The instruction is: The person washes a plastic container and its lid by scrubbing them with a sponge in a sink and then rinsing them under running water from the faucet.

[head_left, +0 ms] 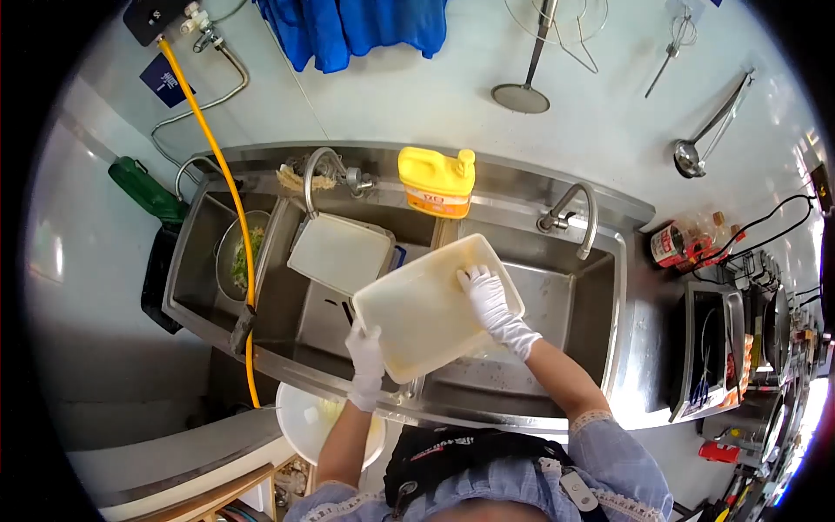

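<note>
A shallow, off-white plastic tub (pixel 417 322) is tilted above the middle of the steel sink, its inside facing me. My left hand (pixel 365 358), in a white glove, grips the tub's near left corner with the thumb over the rim. My right hand (pixel 489 303), also gloved, lies on the inner surface near the right side, fingers stretched out and slightly bent. No cloth or sponge shows under it. Behind the tub, another pale, rectangular container (pixel 339 254) sits in the middle basin, close to the tub's left corner.
A yellow jug (pixel 437 181) stands on the sink's back ledge between two curved faucets (pixel 584 217). A yellow hose (pixel 209 130) hangs across the left basin, which holds a bowl of greens (pixel 248 257). Below the front edge is a white bucket (pixel 300 422). Bottles (pixel 687 241) stand at right.
</note>
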`<move>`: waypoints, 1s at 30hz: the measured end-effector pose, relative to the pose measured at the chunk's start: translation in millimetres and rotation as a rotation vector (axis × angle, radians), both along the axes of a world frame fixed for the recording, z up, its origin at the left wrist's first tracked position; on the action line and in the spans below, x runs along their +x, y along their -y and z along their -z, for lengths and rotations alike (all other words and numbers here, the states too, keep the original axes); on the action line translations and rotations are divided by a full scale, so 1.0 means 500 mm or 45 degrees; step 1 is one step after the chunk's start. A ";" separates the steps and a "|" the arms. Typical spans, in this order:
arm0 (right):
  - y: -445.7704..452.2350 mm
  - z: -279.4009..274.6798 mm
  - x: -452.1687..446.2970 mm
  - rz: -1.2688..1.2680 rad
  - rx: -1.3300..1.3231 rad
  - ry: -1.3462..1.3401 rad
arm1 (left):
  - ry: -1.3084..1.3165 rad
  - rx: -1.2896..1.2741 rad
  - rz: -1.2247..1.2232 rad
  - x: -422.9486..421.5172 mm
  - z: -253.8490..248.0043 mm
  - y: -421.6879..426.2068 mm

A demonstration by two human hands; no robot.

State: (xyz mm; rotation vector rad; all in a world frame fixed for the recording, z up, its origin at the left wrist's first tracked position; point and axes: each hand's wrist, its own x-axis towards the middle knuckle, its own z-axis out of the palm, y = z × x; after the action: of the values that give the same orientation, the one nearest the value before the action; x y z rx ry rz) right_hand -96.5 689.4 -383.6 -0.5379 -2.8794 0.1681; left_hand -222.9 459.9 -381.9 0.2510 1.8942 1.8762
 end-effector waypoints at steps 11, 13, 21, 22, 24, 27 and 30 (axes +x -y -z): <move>0.231 0.075 -0.071 -0.692 -0.327 -0.042 | 0.000 -0.158 -0.137 0.086 0.009 -0.002; 0.175 0.069 -0.053 -0.304 -0.604 -0.187 | 0.046 -0.116 -0.177 0.093 0.023 0.011; 0.109 0.197 -0.061 0.344 0.009 0.619 | -0.090 -0.116 -0.176 0.102 -0.003 -0.002; 0.093 0.181 -0.057 0.357 0.010 0.621 | -0.111 -0.169 -0.205 0.106 -0.011 -0.009; 0.044 0.125 -0.041 0.191 0.062 0.314 | -0.068 -0.172 -0.153 0.098 -0.002 0.002; 0.009 0.159 -0.032 0.215 0.162 0.355 | -0.081 -0.137 -0.128 0.085 0.020 0.003; 0.060 0.148 -0.026 0.389 -0.197 0.830 | -0.116 -0.085 -0.200 0.096 0.002 -0.022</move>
State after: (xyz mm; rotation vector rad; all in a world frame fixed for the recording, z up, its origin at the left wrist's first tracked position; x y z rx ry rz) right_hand -109.3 659.3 -457.5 -1.2564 -3.3511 0.1963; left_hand -174.8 471.0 -382.8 0.1729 2.0876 1.9272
